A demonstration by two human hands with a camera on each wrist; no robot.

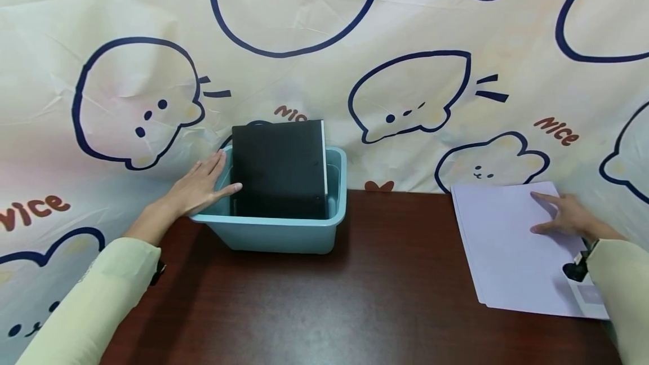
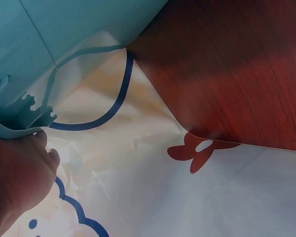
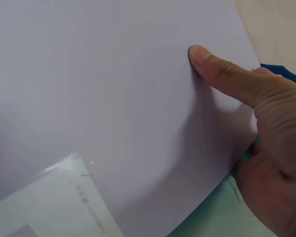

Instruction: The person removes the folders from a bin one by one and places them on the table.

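My left hand (image 1: 203,185) rests on the left rim of a light blue plastic bin (image 1: 284,235), with fingers and thumb stretched out. Inside the bin a flat black rectangular object (image 1: 279,168), like a folder or book with a white right edge, leans upright. At the right, my right hand (image 1: 570,216) lies at the edge of a stack of white paper (image 1: 507,241). Its thumb and forefinger are extended over the top sheet. In the right wrist view the thumb (image 3: 222,71) touches the paper; the other fingers are mostly hidden.
A dark brown wooden table (image 1: 355,303) carries the bin and the paper. Behind it hangs a pale cloth (image 1: 284,89) with blue cartoon outlines. A clear plastic piece with a printed label (image 3: 64,197) lies over the paper's near right corner.
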